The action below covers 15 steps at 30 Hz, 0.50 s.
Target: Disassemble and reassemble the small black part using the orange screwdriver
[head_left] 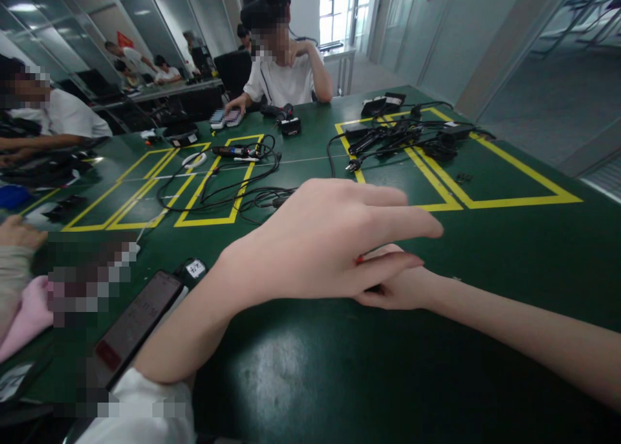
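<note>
My left hand [320,240] is held above the green table [485,256] in the middle of the view, back up. Its fingers stretch to the right and stand apart, with nothing seen in them. Just behind it is my right hand [400,288], its forearm coming in from the right edge. The left fingers cover much of that hand, and its visible fingers look curled in. A tiny red spot [359,260] shows between the two hands; what it belongs to is hidden. Whether the hands touch cannot be made out.
A phone [140,321] lies at the left by my left forearm. Black cables [218,198] and a heap of cords [398,136] lie across yellow tape outlines. One person [286,75] sits opposite; another's hand [22,233] is at the left edge.
</note>
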Available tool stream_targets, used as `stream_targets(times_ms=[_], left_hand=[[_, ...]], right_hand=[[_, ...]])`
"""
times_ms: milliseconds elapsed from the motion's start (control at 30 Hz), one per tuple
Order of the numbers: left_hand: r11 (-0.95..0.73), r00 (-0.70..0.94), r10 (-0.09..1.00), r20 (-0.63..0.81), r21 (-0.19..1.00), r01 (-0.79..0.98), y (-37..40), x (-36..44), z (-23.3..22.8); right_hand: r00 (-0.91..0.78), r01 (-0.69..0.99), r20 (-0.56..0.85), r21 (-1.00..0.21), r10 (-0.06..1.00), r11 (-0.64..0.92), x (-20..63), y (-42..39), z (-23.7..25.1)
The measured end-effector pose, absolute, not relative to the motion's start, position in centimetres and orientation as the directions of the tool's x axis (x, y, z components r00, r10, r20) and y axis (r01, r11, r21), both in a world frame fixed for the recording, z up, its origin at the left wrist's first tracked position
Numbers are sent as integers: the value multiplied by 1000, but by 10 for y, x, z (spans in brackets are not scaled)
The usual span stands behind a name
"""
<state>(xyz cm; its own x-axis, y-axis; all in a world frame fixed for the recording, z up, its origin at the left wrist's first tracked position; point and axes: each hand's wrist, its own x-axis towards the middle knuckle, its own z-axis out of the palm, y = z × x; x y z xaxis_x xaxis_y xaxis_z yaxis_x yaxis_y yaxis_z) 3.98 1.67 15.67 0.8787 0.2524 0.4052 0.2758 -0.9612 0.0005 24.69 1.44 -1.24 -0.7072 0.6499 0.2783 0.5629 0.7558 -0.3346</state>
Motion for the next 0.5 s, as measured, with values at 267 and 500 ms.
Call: stream_targets(times_ms=[267,500], left_hand=[[-975,920,224,322,87,207,12,29,169],[-960,882,276,383,155,233,16,29,169]], right_hand=[[-710,565,255,-350,656,747,248,12,-7],[-739,577,245,-249,627,778,250,14,-5]])
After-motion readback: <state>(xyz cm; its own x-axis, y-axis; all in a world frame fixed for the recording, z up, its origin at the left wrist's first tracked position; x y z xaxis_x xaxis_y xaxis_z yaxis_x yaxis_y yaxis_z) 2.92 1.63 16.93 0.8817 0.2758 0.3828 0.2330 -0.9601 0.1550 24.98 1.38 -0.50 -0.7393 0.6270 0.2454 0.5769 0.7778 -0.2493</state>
